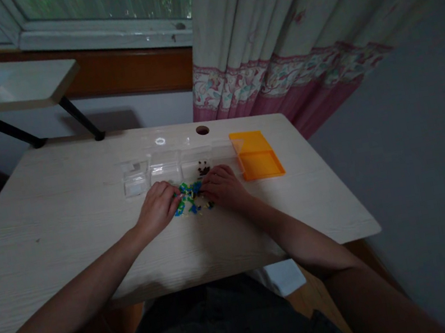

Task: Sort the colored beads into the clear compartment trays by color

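A pile of small blue, green, yellow and dark pieces [189,191] lies spread on the table between my hands; their exact kind is too small to tell. My left hand [158,207] is at the pile's left edge, fingers curled and closed at the tips. From the right side, my right hand [223,188] reaches into the pile with its fingers bent together. Whatever either hand pinches is hidden by the fingers. Just beyond stands a row of clear plastic compartments [165,167]; one of them, by my right hand, holds several dark brown pieces [203,167].
An orange open box [258,155] lies to the right of the clear compartments. The pale wooden table [64,215] has a round hole [202,130] near its back edge. A raised shelf [12,82] on black legs stands at back left. A curtain [261,40] hangs behind.
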`<state>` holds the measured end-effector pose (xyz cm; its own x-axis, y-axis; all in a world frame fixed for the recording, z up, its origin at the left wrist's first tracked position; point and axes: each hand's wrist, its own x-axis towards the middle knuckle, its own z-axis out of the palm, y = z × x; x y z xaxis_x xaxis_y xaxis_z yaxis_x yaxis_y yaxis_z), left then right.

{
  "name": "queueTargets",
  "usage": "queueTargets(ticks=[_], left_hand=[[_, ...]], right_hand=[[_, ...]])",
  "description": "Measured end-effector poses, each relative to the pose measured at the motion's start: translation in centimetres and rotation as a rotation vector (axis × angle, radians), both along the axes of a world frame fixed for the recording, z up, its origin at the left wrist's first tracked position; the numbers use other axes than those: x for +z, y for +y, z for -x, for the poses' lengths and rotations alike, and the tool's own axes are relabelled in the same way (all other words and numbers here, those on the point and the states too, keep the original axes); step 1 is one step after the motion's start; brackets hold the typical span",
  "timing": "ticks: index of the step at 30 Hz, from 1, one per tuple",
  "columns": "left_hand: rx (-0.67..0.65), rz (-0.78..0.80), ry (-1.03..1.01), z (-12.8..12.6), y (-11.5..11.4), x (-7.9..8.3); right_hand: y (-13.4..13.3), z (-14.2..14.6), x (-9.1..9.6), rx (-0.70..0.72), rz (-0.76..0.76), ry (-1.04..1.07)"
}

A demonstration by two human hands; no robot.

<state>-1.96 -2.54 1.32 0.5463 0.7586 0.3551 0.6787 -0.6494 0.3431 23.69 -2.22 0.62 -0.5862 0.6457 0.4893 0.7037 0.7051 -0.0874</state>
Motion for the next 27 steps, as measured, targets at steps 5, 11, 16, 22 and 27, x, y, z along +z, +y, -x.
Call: queueTargets(ticks=[5, 11, 16, 22, 27], left_hand=[[-0.034, -0.028, 0.028, -0.7, 0.6, 1.4], [0.028, 0.028, -0.087, -2.9, 1.3, 1.8], [0.126, 0.074, -0.253, -3.7, 0.7, 0.3], [0.158, 0.079, -0.345, -3.1, 0.6, 0.1], [0.162, 0.081, -0.382, -2.5, 1.0, 0.2]], right_hand=[[0.0, 0.1, 0.1, 0.001, 0.029, 0.033], [-0.1, 0.0, 0.8, -0.049, 0.064, 0.062], [-0.1, -0.2, 1.0, -0.079, 0.041, 0.088], [-0.1, -0.2, 1.3, -0.091, 0.015, 0.091], [-0.1, 0.6, 3.4, -0.126, 0.038, 0.000]])
